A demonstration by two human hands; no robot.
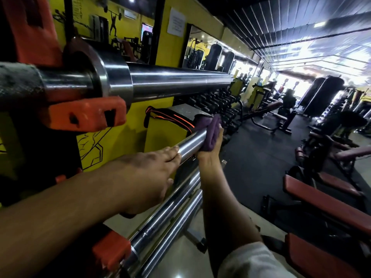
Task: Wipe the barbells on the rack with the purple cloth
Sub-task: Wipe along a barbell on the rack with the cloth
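Right hand (210,145) presses purple cloth (210,135) on barbell (193,140) — left hand (152,171) steadies.

We can read no text anywhere. A white paper notice (176,22) hangs on the yellow wall (166,51), but its lines are too small and blurred for us to make out. The same wall carries a black weightlifter drawing (113,21) without any wording. We find no brand or number on the barbells (176,81).
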